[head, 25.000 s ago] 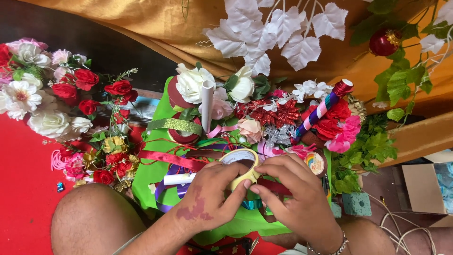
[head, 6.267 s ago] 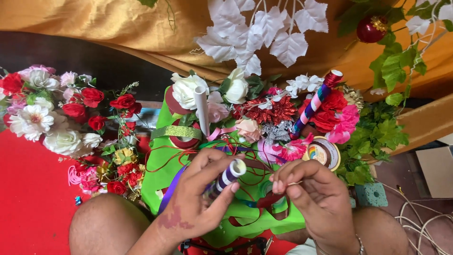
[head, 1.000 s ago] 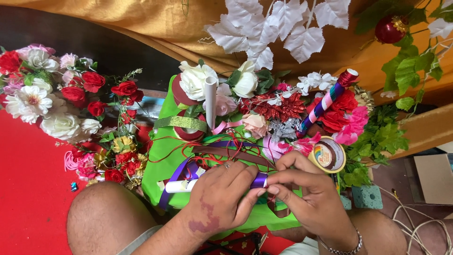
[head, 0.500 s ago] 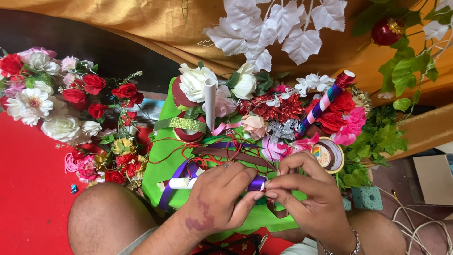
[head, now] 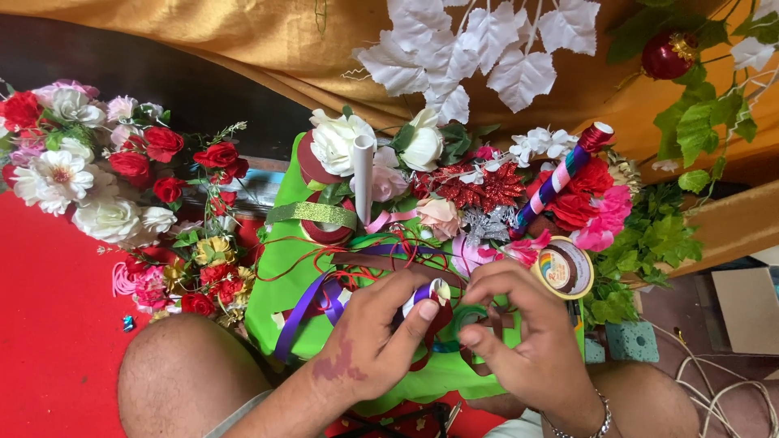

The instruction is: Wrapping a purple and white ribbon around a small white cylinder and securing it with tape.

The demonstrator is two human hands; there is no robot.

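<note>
**Two hands close on a ribbon-wrapped tube over a green cloth**

At nine o'clock a bunch of artificial flowers (head: 89, 174), red, white and pink, lies on the red floor (head: 49, 341). A bare knee (head: 191, 373) sits at seven o'clock. Moving toward centre, a green cloth (head: 280, 259) carries loose purple ribbon (head: 304, 312), red cord and a white paper tube (head: 363, 174) standing at twelve o'clock.

The left hand (head: 369, 345) comes in from seven o'clock and is closed around a small tube wrapped in purple ribbon (head: 430, 294), thumb pressed along its side; only the tube's white-rimmed end shows, pointing toward one o'clock, so its long axis seems to run from seven to one. The right hand (head: 519, 324), just beside it at three o'clock, is curled with fingertips pinched near a green tape roll (head: 469, 318); whether it grips the roll or ribbon I cannot tell. The left hand is the nearer, already holding the tube.

Farther right, a tape spool (head: 565, 268) lies by a striped wrapped stick (head: 564, 174), with green leaves (head: 649, 243) at three o'clock.
</note>
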